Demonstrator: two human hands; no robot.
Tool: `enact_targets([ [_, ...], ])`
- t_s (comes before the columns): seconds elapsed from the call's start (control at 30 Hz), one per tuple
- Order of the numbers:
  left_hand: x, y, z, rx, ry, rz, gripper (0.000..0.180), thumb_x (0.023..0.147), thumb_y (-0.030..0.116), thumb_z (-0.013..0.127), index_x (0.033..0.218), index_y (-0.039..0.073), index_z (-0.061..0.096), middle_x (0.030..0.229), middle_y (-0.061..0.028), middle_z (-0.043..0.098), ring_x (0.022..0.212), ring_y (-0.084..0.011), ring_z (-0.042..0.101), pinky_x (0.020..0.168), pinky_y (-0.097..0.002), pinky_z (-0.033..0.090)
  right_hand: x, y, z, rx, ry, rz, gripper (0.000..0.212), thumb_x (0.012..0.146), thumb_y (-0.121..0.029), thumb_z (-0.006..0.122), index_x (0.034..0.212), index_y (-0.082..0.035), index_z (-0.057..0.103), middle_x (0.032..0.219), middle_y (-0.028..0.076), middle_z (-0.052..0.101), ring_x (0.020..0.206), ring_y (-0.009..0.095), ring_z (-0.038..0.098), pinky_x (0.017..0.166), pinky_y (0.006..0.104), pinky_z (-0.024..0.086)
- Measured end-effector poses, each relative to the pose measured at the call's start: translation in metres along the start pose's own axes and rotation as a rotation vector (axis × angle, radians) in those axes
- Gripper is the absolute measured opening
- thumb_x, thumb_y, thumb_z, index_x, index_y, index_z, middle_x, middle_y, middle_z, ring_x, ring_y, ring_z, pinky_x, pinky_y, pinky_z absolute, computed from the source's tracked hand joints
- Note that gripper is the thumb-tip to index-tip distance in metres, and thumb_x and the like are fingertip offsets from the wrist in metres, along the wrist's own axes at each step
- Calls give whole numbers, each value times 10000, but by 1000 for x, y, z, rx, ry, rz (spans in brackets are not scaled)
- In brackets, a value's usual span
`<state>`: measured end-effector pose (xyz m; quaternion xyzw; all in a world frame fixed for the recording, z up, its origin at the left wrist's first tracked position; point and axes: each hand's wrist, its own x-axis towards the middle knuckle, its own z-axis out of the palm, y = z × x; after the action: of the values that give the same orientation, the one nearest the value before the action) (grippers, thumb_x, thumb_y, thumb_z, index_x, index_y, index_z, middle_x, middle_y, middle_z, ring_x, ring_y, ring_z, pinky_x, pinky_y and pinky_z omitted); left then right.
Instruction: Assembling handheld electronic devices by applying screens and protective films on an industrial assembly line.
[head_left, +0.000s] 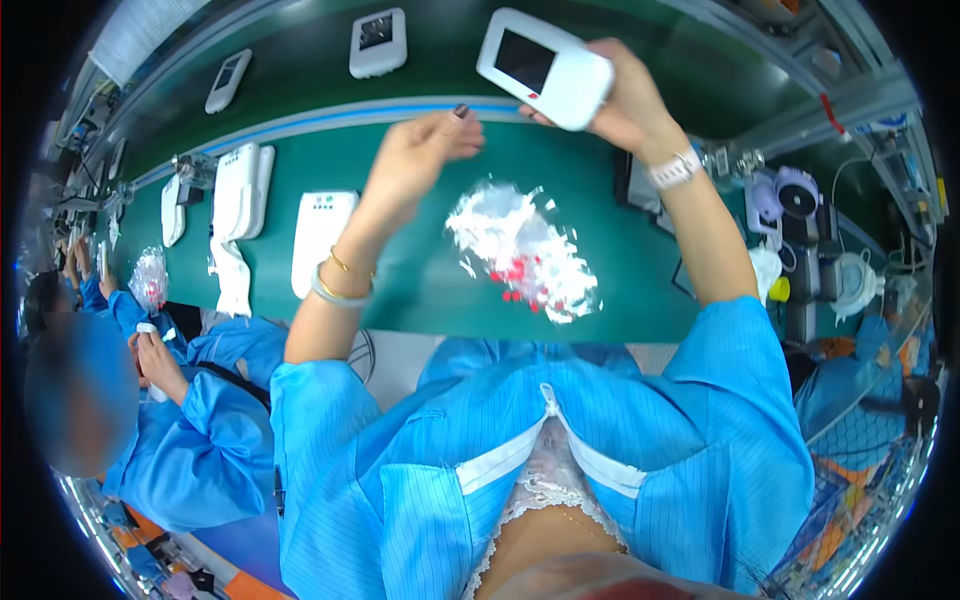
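My right hand (630, 105) grips a white handheld device (572, 90) with rounded corners by its right end, over the far edge of the green table (400, 290). A dark screen faces up on it, with a small red tab at the screen's lower edge. To its left, apart from the device, my left hand (425, 150) is raised with its fingers curled together. Whatever they hold, if anything, is too small to make out. Between my forearms lies a heap of crumpled clear film pieces (520, 235) with red tabs.
A white device (322, 240) lies face down beside my left forearm, with stacked ones (240, 190) further left. Beyond the table's rail, similar devices (378, 43) rest on a dark green belt. Purple-and-black equipment (790, 200) stands right. A co-worker in blue (200, 440) sits left.
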<state>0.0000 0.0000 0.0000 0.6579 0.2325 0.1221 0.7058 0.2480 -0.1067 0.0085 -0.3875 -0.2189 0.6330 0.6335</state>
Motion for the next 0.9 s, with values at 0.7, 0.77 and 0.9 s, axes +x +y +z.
enact_targets([
  [0.7,-129,-10,162,-904,-147,304,778,911,646,329,1387,31,302,1312,-284,443,1198,-374,499,992,-466,459,-203,108,109,-1254,439,-1191,131,728,-66,703,859,-55,694,814,57,592,802,249,519,746,346,431],
  [0.77,-144,-6,152,-1032,-296,265,772,918,637,314,1372,13,341,1239,-270,516,1119,-375,571,911,-469,518,-198,96,95,-853,413,-797,76,871,-66,597,888,0,630,886,50,605,795,122,550,681,279,460],
  [0.9,-163,-2,145,-1003,-458,145,1047,807,800,274,1412,-54,266,1299,-356,424,1142,-459,526,919,-531,485,-144,30,47,-546,433,-829,83,852,-13,558,784,8,601,717,12,604,694,105,547,661,231,415],
])
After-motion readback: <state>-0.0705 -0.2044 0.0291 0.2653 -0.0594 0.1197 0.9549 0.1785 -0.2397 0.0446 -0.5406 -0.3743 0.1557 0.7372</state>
